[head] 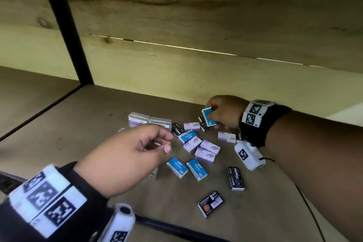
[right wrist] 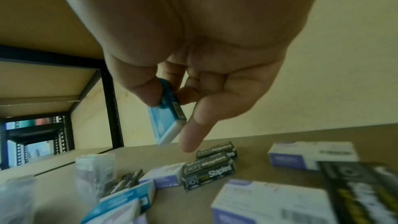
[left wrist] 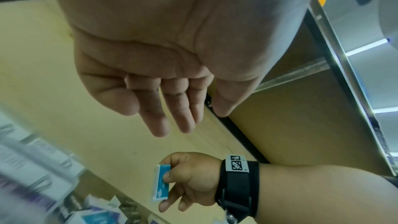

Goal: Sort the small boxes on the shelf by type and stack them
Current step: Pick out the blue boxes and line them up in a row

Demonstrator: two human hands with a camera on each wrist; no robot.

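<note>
My right hand pinches a blue staples box upright at the back of the pile, just above two stacked black staples boxes. In the right wrist view the thumb and fingers clamp that blue box. My left hand hovers over the pile's left side with loosely curled fingers that hold nothing. Loose on the shelf lie blue boxes, purple-and-white boxes and black boxes. Two clear paper-clip boxes stand at the back left.
The boxes lie on a brown shelf board with a wooden back wall close behind. A black metal post stands at the back left. Another black box lies near the front edge.
</note>
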